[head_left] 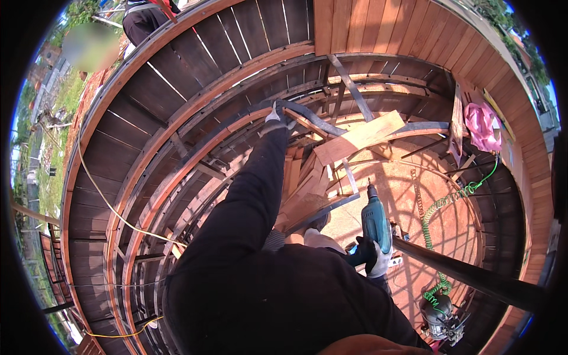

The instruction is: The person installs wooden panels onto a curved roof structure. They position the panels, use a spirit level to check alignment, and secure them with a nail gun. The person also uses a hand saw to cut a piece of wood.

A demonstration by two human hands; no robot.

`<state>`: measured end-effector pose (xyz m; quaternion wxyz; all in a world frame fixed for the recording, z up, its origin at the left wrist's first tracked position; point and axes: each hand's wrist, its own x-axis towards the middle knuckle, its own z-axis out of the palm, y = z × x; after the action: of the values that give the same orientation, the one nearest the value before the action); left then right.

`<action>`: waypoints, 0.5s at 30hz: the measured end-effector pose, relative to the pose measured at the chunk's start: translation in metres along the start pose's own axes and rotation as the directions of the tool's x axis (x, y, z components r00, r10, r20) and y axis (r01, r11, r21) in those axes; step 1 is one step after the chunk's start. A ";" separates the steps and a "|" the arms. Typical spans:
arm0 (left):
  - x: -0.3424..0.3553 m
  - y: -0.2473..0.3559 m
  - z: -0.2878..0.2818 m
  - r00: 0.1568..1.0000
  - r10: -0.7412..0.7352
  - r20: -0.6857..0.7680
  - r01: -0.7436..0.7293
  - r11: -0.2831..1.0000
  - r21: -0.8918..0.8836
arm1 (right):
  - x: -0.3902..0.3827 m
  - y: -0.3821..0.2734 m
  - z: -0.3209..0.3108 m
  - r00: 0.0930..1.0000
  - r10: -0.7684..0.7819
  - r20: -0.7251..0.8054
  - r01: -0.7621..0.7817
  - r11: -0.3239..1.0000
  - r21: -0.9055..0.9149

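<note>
My right hand [377, 260], in a white and dark glove, is closed around the handle of a teal power drill [375, 220]. The drill stands nearly upright in the picture, its bit [370, 182] aimed away from me. My left arm stretches far forward. At its end my left hand [275, 119], in a pale glove, grips a curved rail [236, 124] of the round frame; one finger points up and the others are partly hidden. A dark curved strip [316, 121] runs right from that hand, passing beneath a loose wooden board [360, 139].
Several wood offcuts [302, 183] lie beyond my body. Curved tiers of slats and rails surround me. A dark pole [473, 275] crosses at right. A coiled green air hose [441, 204] hangs near a pink bag [482, 127]; a metal machine [441, 319] stands below. Another person [142, 23] is at upper left.
</note>
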<state>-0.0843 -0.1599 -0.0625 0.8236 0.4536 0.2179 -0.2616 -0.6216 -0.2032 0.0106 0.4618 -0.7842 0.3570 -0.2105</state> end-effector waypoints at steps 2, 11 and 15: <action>-0.002 -0.004 -0.005 0.996 0.087 0.020 -0.088 0.994 0.064 | 0.013 0.000 -0.016 0.993 -0.092 0.075 0.097 0.993 -0.068; -0.031 -0.092 -0.100 0.988 -0.109 0.107 0.114 0.992 -0.044 | 0.055 -0.042 -0.032 0.988 -0.155 0.001 0.155 0.988 0.006; -0.047 -0.087 -0.139 0.975 -0.220 0.041 0.198 0.934 0.297 | 0.057 -0.020 -0.031 0.999 -0.033 0.041 0.023 0.974 0.227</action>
<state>-0.1923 -0.0687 -0.1583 0.7228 0.5341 0.1934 -0.3936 -0.5969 -0.2576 0.0429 0.5531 -0.7359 0.3091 -0.2388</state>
